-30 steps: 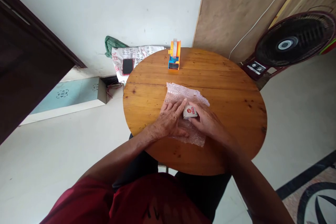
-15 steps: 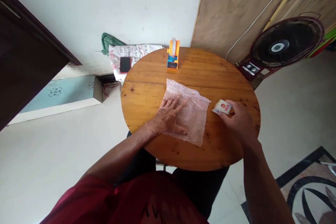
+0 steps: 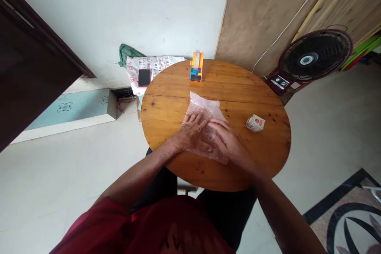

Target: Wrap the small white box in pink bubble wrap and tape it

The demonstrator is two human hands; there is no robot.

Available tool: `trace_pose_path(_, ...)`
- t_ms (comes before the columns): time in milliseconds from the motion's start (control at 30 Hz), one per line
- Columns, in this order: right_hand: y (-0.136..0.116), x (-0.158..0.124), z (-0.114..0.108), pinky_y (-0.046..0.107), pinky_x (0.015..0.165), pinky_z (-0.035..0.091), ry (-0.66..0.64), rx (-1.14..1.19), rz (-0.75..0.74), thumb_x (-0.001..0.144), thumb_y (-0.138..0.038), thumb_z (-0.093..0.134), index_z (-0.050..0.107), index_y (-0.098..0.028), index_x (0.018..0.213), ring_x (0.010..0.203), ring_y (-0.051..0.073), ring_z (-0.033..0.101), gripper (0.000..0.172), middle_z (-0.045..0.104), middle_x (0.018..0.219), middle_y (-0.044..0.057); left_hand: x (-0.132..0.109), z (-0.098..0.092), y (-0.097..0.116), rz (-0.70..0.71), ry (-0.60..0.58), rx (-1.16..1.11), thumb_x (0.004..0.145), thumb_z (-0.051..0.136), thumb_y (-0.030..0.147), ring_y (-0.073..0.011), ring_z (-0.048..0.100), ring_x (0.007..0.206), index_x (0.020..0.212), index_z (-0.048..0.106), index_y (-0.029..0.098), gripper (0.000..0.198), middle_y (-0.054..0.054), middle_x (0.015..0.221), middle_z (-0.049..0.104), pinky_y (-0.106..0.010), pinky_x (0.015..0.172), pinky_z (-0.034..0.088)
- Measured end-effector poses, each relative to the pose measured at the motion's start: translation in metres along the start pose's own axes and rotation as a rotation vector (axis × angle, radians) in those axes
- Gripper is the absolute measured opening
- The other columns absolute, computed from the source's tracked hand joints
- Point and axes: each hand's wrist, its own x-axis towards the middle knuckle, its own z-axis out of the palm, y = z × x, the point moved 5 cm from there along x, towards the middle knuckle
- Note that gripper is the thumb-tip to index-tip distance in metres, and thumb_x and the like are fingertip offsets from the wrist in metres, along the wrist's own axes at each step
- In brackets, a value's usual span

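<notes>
A sheet of clear, pinkish bubble wrap point(image 3: 205, 105) lies on the round wooden table point(image 3: 166, 115). My left hand point(image 3: 192, 133) rests on its left half, palm down with the fingers spread. Over the right half is my right hand point(image 3: 228, 139), its fingers stretched out towards the left hand and touching the wrap or just above it; it holds nothing. To the right of that hand stands a small white box point(image 3: 255, 123) with a red-orange mark, untouched by either hand.
An orange and blue tape dispenser point(image 3: 196, 67) stands at the table's far edge. Beyond the left rim, a black phone point(image 3: 144, 77) lies on a printed white sack point(image 3: 132, 71). A dark fan point(image 3: 309, 57) stands beyond the table at the right, near the wall.
My right hand has let go of the small box, leaving it on the table, and moved left onto the bubble wrap. My left hand stays flat on the wrap.
</notes>
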Motion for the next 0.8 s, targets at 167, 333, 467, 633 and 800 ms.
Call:
trace_pose_path(167, 0.069, 0.031, 0.01, 0.057, 0.116, 0.037, 0.03, -0.133, 0.146, 0.095, -0.031, 0.043, 0.052, -0.01, 0.139, 0.14, 0.035, 0.045, 0.05, 0.052, 0.147, 0.02, -0.003, 0.002, 0.0, 0.02, 0.01, -0.005, 0.058, 0.071, 0.084, -0.0466, 0.023, 0.15, 0.159, 0.028, 0.019, 0.128, -0.023, 0.166, 0.019, -0.06, 0.121, 0.016)
trace_pose_path(333, 0.088, 0.024, 0.012, 0.059, 0.116, 0.037, -0.014, -0.161, 0.131, 0.094, -0.037, 0.047, 0.053, -0.012, 0.139, 0.139, 0.036, 0.047, 0.052, 0.051, 0.149, 0.021, -0.008, -0.009, 0.002, 0.055, 0.02, -0.006, 0.074, 0.061, 0.081, -0.0431, 0.029, 0.149, 0.154, 0.036, 0.017, 0.106, -0.024, 0.162, 0.029, -0.059, 0.12, 0.023)
trace_pose_path(467, 0.087, 0.026, 0.007, 0.056, 0.117, 0.037, -0.128, -0.146, 0.093, 0.092, -0.037, 0.05, 0.05, -0.011, 0.142, 0.143, 0.035, 0.044, 0.056, 0.046, 0.153, 0.021, 0.007, -0.032, -0.001, 0.006, 0.103, -0.073, 0.099, 0.047, 0.049, -0.0343, 0.049, 0.137, 0.145, 0.049, 0.015, 0.057, -0.018, 0.15, 0.049, -0.052, 0.113, 0.039)
trace_pose_path(633, 0.097, 0.031, 0.002, 0.053, 0.118, 0.037, -0.225, -0.127, 0.1, 0.087, -0.036, 0.056, 0.049, -0.009, 0.142, 0.143, 0.035, 0.044, 0.062, 0.044, 0.155, 0.021, 0.033, -0.03, 0.002, 0.201, -0.02, -0.069, 0.089, 0.066, 0.041, -0.0345, 0.043, 0.142, 0.137, 0.058, 0.015, 0.055, -0.017, 0.149, 0.052, -0.052, 0.116, 0.035)
trace_pose_path(800, 0.101, 0.026, 0.001, 0.055, 0.118, 0.037, -0.116, -0.137, 0.112, 0.089, -0.039, 0.055, 0.048, -0.009, 0.144, 0.143, 0.036, 0.043, 0.063, 0.045, 0.155, 0.021, 0.036, -0.012, -0.01, 0.197, -0.035, -0.063, 0.081, 0.07, 0.062, -0.0383, 0.028, 0.151, 0.146, 0.049, 0.015, 0.083, -0.017, 0.159, 0.039, -0.057, 0.123, 0.02)
